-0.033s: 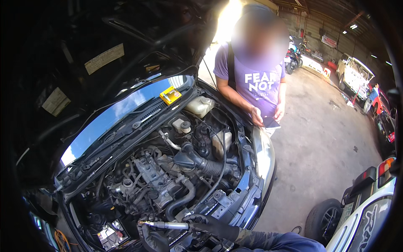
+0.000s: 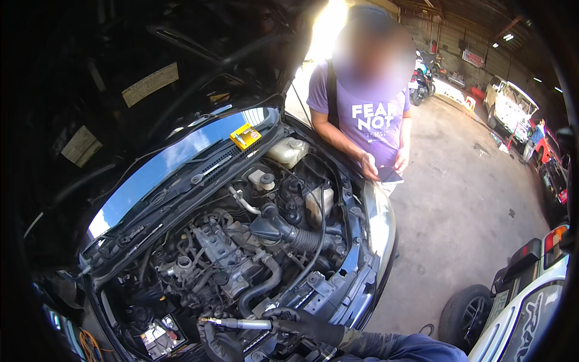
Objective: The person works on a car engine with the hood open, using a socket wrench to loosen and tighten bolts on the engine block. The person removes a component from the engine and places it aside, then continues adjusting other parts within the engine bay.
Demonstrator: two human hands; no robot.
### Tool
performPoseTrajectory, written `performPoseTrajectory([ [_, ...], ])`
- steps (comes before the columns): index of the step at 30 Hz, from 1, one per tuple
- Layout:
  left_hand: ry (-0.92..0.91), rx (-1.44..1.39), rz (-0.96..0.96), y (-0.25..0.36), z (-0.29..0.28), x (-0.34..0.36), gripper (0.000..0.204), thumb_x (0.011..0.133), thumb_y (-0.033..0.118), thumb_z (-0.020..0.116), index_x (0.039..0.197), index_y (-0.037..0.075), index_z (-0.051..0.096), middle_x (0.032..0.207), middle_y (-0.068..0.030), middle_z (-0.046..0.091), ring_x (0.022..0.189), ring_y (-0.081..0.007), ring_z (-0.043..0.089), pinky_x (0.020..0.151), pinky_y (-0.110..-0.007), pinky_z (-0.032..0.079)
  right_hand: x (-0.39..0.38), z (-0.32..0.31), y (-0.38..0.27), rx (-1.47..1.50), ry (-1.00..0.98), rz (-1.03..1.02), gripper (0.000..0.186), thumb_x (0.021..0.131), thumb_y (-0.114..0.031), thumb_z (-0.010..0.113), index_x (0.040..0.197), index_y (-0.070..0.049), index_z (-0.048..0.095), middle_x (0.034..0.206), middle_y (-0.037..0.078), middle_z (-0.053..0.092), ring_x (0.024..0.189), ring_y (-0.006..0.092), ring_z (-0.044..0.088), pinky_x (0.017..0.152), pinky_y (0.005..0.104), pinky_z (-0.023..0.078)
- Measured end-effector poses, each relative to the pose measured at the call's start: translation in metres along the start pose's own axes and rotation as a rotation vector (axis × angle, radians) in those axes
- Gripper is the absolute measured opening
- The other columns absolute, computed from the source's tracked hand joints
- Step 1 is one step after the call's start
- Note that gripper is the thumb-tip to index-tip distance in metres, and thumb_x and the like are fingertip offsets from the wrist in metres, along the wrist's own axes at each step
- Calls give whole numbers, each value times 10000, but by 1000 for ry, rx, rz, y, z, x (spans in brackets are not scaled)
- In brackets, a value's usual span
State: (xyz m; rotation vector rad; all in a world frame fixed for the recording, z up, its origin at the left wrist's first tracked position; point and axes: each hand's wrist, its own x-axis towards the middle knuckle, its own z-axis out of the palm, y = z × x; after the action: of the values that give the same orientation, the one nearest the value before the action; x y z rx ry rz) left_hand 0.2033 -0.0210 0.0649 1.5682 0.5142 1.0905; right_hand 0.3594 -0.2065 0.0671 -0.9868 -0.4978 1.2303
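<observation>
Low over the front of an open engine bay, both my gloved hands hold a silver tube-shaped socket lying almost level. Its left end carries a thin, brass-coloured tip, perhaps a spark plug's. My left hand, in a black glove, has its fingers closed around that tip end. The black-gloved right hand grips the opposite end, its fingers curled and partly hiding it. Just beyond them lies the engine, with a curved black hose nearest the socket.
A yellow box and a ratchet-like wrench rest below the windshield. The battery is at lower left. Overhead stands the raised hood. Across the right fender, a person holds a phone. Another vehicle stands at right.
</observation>
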Motion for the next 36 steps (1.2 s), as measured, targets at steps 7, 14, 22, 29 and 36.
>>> performPoseTrajectory([
  [7, -63, -597, -140, 21, -8, 3, 417, 1113, 188, 420, 1444, -65, 434, 1351, -191, 567, 1242, -266, 585, 1065, -401, 508, -6, 15, -4, -70, -12, 78, 478, 1101, -260, 574, 1516, -38, 493, 1142, 25, 622, 966, 70, 606, 863, 264, 503],
  [14, 59, -52, 0, 18, -2, -7, 353, 1106, 226, 457, 1354, -18, 512, 1242, -133, 607, 1122, -205, 599, 981, -367, 521, -11, 16, -13, -88, -44, -10, 464, 1083, -294, 608, 1482, -71, 528, 1093, 9, 637, 968, 56, 590, 783, 227, 510],
  [22, 284, -158, 79, 3, -105, 44, 614, 1069, 481, 497, 1541, 93, 444, 1292, -61, 618, 1125, -209, 618, 942, -324, 554, -27, -48, 3, 163, 150, 9, 481, 1064, -187, 618, 1494, -18, 483, 1138, 92, 656, 928, 141, 668, 812, 280, 566],
  [29, 279, -234, -284, 4, -105, 36, 335, 1099, 390, 503, 1202, 99, 632, 892, 14, 654, 751, -93, 593, 642, -241, 480, -54, -134, 2, 390, 427, -177, 406, 1061, -267, 621, 1393, -37, 572, 1132, 118, 678, 916, 175, 691, 754, 323, 610],
  [36, 78, -234, -499, -28, 5, -10, 405, 1085, 375, 540, 1296, 31, 584, 1097, -114, 648, 980, -229, 612, 853, -386, 493, -48, -151, 10, 207, 422, -234, 469, 1039, -286, 647, 1424, -32, 561, 1327, 123, 619, 1123, 205, 664, 880, 378, 625],
])
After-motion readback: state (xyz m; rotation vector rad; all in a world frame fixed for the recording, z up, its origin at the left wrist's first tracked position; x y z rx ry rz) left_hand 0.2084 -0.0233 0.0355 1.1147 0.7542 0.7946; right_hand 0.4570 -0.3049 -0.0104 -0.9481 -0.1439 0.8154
